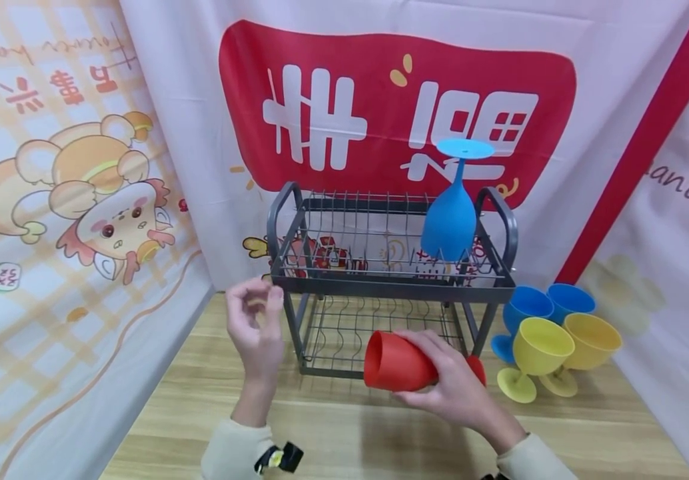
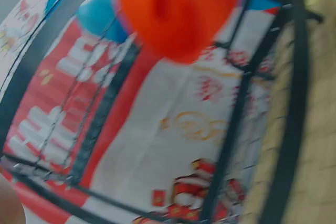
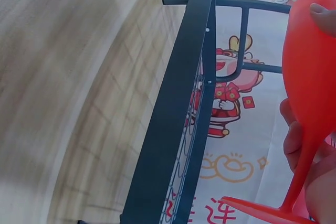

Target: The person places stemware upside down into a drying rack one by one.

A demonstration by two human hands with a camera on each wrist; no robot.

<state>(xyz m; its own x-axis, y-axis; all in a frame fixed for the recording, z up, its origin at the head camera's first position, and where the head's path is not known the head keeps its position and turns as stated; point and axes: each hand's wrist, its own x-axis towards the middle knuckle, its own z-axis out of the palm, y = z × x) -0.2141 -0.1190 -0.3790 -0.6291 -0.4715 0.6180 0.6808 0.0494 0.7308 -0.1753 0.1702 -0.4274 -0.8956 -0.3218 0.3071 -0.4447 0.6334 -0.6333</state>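
A red plastic goblet [image 1: 401,363] lies sideways in my right hand [image 1: 449,380], its mouth pointing left, in front of the rack's lower tier. In the right wrist view the fingers curl round the goblet [image 3: 315,66] near its stem, and the foot shows below. My left hand [image 1: 257,323] is raised by the rack's front left corner, fingers loosely bent with nothing in them. A dark two-tier dish rack [image 1: 392,288] stands on the table. On its top tier, at the right, a blue goblet [image 1: 449,223] sits upside down.
Right of the rack stand two yellow goblets [image 1: 542,347] and two blue goblets [image 1: 571,300], upright and close together on the wooden table [image 1: 320,427]. Printed cloth [image 1: 170,100] hangs behind and at both sides.
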